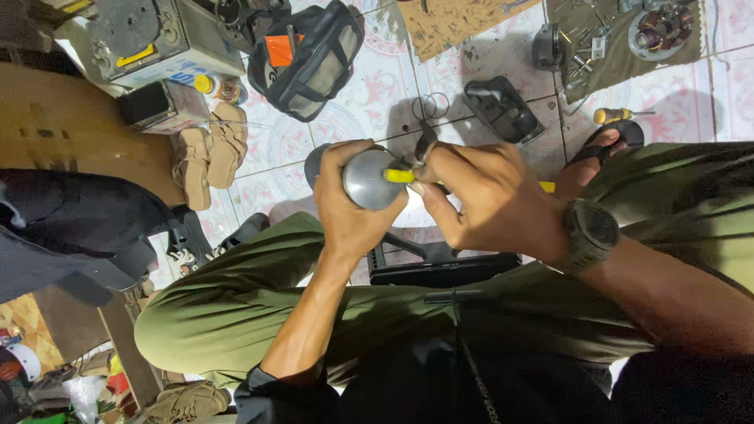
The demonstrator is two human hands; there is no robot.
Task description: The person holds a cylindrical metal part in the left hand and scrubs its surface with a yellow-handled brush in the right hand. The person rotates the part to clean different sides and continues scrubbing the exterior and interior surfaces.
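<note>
Olive-clad knees frame both hands: left hand clamped around grey metal cylinder; right hand pinches yellow-handled screwdriver against its face, work evidently unfinished.

Your only view comes from the head camera, looking steeply down over your lap from close range. Your left hand and right hand fill mid-frame above your knees, with the patterned tile floor stretching toward the frame's top edge.
</note>
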